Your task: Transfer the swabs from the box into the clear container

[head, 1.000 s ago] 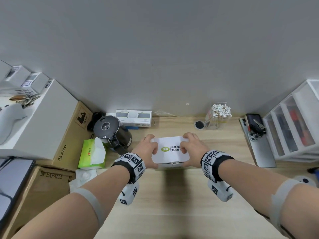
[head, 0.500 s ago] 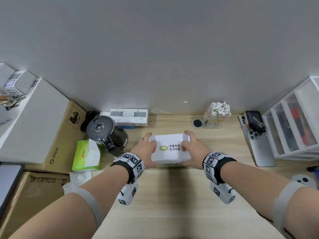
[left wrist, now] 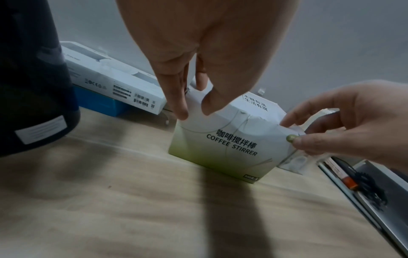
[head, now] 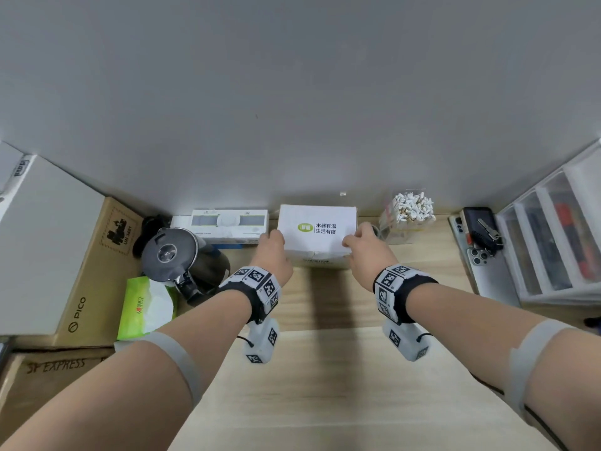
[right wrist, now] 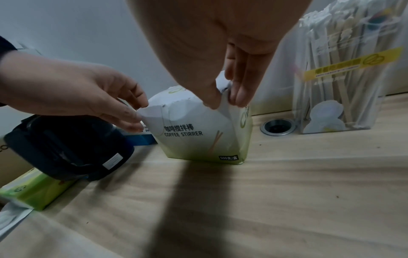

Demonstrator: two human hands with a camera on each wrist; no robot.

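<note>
**Both hands on the box's top corners**

I use the box (head: 317, 231) as my landmark; it stands on the wooden desk (head: 325, 385) by the wall. To its left sit the dark kettle (head: 177, 255) and a flat white carton (head: 224, 222) at the wall. My left hand (head: 273, 252) pinches the box's upper left corner, thumb in front and fingers behind. My right hand (head: 366, 247) pinches a torn paper flap at the upper right corner. Just right of the box stands the clear container (head: 408, 219), already bristling with wrapped sticks.

I judge the box to be thin card: light, yielding, its top already ragged. The flaps would tear if pulled hard, so the firm side walls lower down are the safer hold. The sticks inside should be light, thin and loose, best taken as a bundle by the middle.
</note>
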